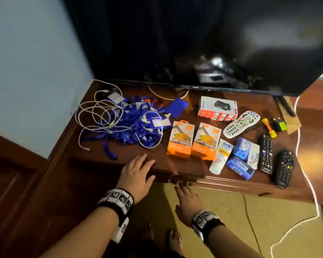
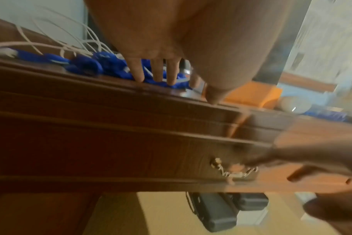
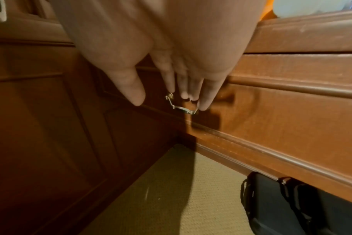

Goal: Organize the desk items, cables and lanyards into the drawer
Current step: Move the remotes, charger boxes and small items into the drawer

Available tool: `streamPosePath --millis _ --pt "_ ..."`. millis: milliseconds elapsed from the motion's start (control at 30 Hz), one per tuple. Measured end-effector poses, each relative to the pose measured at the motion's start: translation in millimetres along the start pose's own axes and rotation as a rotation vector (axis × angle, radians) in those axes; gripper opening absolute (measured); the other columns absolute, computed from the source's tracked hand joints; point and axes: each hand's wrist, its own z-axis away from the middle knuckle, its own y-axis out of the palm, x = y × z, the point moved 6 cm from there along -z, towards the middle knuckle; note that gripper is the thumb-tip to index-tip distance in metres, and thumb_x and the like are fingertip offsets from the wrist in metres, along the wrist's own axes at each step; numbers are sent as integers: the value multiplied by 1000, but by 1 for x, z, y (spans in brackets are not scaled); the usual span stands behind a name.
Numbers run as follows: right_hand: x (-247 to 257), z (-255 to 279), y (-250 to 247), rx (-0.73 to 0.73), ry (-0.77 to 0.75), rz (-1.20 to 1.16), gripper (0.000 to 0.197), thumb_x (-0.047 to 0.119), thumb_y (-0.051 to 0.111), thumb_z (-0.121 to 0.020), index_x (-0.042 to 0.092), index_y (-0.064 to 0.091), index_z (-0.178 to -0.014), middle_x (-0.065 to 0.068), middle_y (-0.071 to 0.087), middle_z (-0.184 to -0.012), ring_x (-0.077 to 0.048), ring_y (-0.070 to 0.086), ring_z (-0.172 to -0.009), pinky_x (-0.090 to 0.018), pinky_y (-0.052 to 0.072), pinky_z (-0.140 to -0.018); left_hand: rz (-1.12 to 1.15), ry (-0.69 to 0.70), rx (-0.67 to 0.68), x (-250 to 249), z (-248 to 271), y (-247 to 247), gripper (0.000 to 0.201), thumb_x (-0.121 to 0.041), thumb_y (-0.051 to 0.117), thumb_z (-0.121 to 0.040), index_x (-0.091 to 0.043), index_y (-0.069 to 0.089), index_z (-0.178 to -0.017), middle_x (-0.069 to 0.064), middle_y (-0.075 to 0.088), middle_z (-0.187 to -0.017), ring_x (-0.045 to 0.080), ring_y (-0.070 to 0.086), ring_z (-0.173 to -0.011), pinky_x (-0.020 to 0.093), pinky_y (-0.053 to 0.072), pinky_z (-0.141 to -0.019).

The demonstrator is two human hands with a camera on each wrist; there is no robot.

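A tangle of blue lanyards [image 1: 134, 123] and white cables [image 1: 99, 112] lies on the left of the dark wooden desk [image 1: 93, 155]. Two orange charger boxes [image 1: 180, 139], a white tube [image 1: 221, 156], blue packets [image 1: 241, 159] and three remotes [image 1: 241, 123] lie to the right. My left hand [image 1: 138, 170] rests flat on the desk's front edge, fingers straight [image 2: 157, 70]. My right hand [image 1: 186, 200] reaches below the edge, its straight fingertips [image 3: 205, 105] touching the brass handle [image 3: 182, 108] of the drawer [image 3: 281, 103], which stands closed.
A large dark TV [image 1: 194, 43] stands at the back of the desk, with a red-and-white box [image 1: 217, 108] and markers [image 1: 268, 127] in front. A black bag [image 3: 291, 206] sits on the carpet under the desk. A white cord [image 1: 306, 175] trails down on the right.
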Motion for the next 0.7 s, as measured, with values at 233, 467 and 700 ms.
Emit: streamPosePath --millis 233,467,700 --pt "0 -39 5 19 61 55 75 36 59 -92 18 26 -156 -6 38 -154 -30 34 -145 -48 38 -112 -54 20 -46 1 -20 14 58 -56 38 -105 -42 29 -161 -1 20 -172 23 16 -159 45 16 -127" --pt "-2 -63 25 -12 170 -106 54 29 49 -100 18 37 -152 -9 37 -156 -29 30 -147 -51 42 -112 -81 23 -23 1 -22 18 58 -57 32 -107 -40 26 -162 1 15 -173 24 14 -160 47 13 -128" --pt "-5 -58 34 -63 156 -152 42 11 36 -102 15 48 -142 -15 47 -147 -34 40 -139 -46 46 -104 -38 2 0 0 -23 13 58 -58 34 -106 -40 27 -162 0 15 -173 23 14 -160 46 13 -128"
